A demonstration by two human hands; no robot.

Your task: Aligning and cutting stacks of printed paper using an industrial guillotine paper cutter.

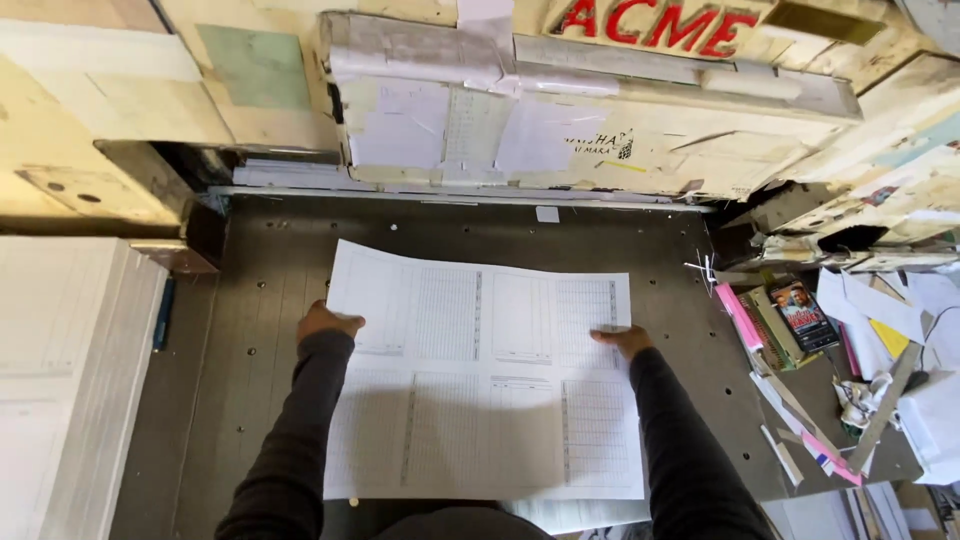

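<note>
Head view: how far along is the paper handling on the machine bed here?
Done: a printed sheet stack lies flat on the dark bed, short of the machine front. In hand: left hand and right hand press its side edges. Left: a tall white pile waits at the left.

One large white printed sheet of ruled tables [480, 370] is lying on the dark grey metal tabletop [250, 330]. Two bare hands are resting on it, the left hand [328, 322] and the right hand [622, 342]. One tall white stack of paper [70, 390] is sitting at the left. One small white paper scrap [547, 214] is lying near the back.
</note>
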